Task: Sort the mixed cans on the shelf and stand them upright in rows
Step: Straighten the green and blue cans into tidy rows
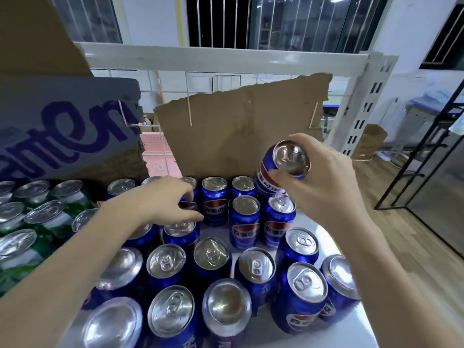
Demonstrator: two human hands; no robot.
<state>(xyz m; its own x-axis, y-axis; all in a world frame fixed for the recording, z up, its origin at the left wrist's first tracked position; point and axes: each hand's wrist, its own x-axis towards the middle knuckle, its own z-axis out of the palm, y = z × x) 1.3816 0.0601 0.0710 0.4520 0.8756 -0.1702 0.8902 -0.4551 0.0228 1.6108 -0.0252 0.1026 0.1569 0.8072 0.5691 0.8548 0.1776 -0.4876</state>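
Head view shows the right hand (324, 182) holding a blue can (281, 169) up to add to a row, while the left hand (163, 199) pinches another can (187, 205) to fix it.

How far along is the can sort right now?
Mostly done, by the look of it. Green cans stand upright together at left, and blue cans fill the middle and right in rough rows. In hand: the right hand grips a tilted blue can above the back row, and the left hand holds a can among the blue ones. Left: seat those and straighten the uneven front rows.
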